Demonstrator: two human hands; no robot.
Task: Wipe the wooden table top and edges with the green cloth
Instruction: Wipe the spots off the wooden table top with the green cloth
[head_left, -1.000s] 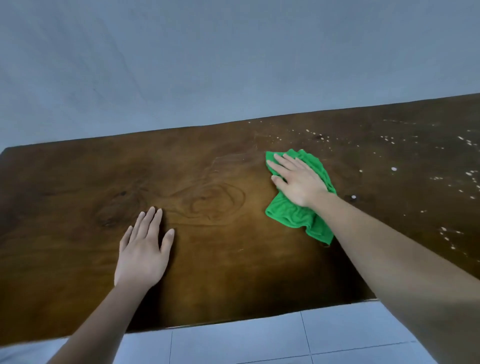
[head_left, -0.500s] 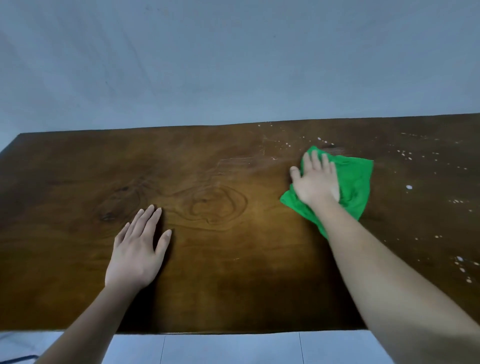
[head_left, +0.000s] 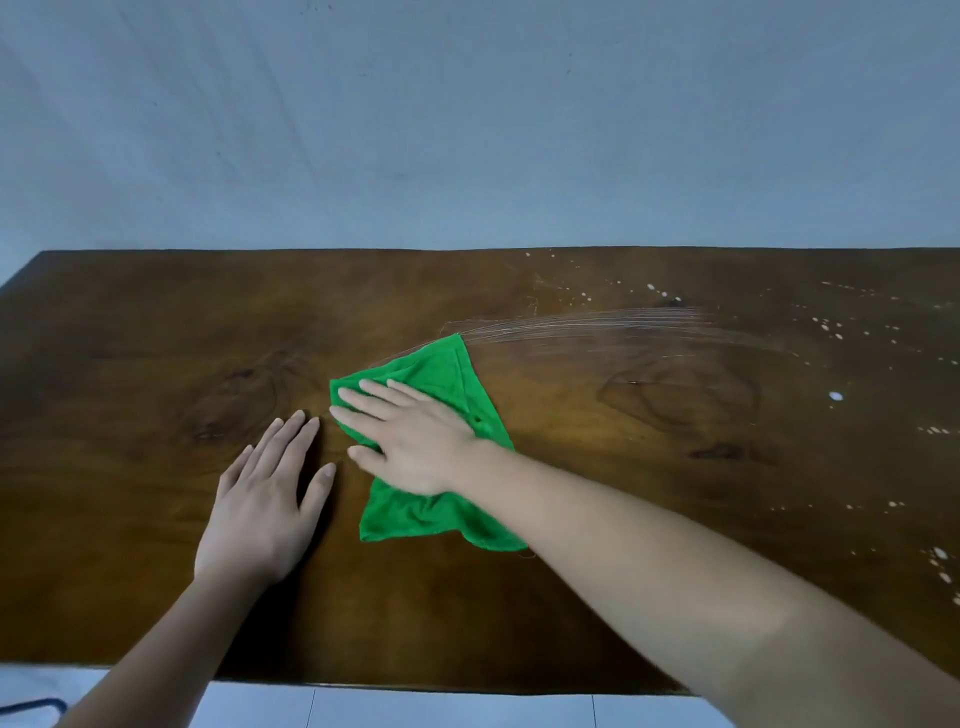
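Head view. The wooden table fills the lower half of the frame, with a pale wall behind its far edge and a tiled floor showing below its near edge. No containers are in view.

The green cloth lies rumpled on the table top, near the middle, slightly toward the person. The right hand rests palm-down on it, fingers spread flat and pointing left; the cloth is pressed under the palm, not gripped. One corner of the cloth sticks out toward the far edge, and another trails under the forearm.

The left hand lies flat on bare wood just beside the cloth, fingers extended, holding nothing.

Thin pale streaks run from the cloth's far corner toward the right. White specks dot the right part of the table top. A dark blue cord lies on the floor at the lower left.
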